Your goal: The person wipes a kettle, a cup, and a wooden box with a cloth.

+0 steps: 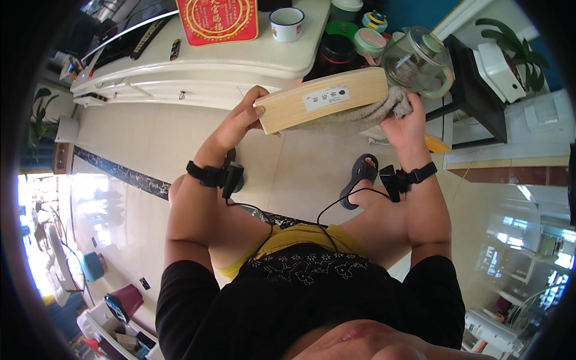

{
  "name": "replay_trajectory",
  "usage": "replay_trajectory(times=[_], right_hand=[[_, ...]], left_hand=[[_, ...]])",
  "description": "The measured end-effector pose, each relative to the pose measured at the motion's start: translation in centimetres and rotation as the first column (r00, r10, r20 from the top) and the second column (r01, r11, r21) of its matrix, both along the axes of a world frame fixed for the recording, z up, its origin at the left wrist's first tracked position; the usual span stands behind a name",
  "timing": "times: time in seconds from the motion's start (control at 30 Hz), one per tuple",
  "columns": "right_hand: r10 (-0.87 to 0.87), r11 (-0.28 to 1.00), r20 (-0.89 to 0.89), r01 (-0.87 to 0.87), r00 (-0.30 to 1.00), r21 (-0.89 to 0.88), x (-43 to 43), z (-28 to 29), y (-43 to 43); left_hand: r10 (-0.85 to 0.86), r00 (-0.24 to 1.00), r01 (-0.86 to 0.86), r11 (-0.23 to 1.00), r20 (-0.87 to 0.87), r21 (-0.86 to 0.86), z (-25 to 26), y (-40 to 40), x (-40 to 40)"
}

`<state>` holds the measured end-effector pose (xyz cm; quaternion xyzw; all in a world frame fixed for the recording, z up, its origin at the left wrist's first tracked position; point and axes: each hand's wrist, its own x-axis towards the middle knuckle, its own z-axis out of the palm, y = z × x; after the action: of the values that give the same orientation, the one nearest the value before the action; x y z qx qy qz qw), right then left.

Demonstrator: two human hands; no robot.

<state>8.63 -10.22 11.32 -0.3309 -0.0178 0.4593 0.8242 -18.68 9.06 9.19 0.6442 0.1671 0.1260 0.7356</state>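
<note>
My left hand (pixel 238 120) grips the near-left end of a long pale wooden box (pixel 284 109), its thumb on the upper face. A label (pixel 326 97) bearing writing is stuck to that face. At the other end, my right hand (pixel 407 126) clutches a bunched grey-brown cloth (pixel 360 115). The cloth runs along the box's lower side and bunches at its right end. The box is held in the air, tilted up to the right, in front of the white cabinet. Its underside is hidden.
On the white cabinet (pixel 234 58) stand a red square box (pixel 219 20) with writing and a white enamel mug (pixel 287 27). A glass kettle (pixel 411 63), a black-lidded jar (pixel 337 48) and a green-pink container (pixel 370 44) crowd close behind the right hand. A black stand (pixel 479 90) is farther right.
</note>
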Motion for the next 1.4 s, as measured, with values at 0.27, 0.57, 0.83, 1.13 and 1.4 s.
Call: replay_trajectory(times=[0.27, 0.57, 0.83, 1.13, 1.4], right_hand=[[0.175, 0.985, 0.05, -0.175, 0.983, 0.008, -1.1, 0.3, 0.3], [0.234, 0.972, 0.109, -0.236, 0.966, 0.004, -0.7, -0.3, 0.5], [0.325, 0.944, 0.135, -0.312, 0.936, -0.108, -0.9, -1.3, 0.2], [0.312, 0.917, 0.409, -0.16, 0.858, -0.365, -1.1, -1.6, 0.9], [0.643, 0.759, 0.68, -0.411, 0.353, -0.505, -4.3, 1.7, 0.4]], left_hand=[[0.103, 0.992, -0.098, 0.993, 0.075, -0.066, -1.5, 3.5, -0.3], [0.236, 0.95, -0.197, 0.961, 0.202, -0.195, -1.0, 3.3, 0.4], [0.499, 0.845, -0.403, 0.831, 0.194, -0.383, -0.3, 1.2, 1.6], [0.488, 0.799, -0.537, 0.842, 0.351, 0.05, 0.8, 1.1, 0.7], [0.264, 0.923, -0.341, 0.898, 0.281, 0.279, 1.1, -0.6, 0.7]])
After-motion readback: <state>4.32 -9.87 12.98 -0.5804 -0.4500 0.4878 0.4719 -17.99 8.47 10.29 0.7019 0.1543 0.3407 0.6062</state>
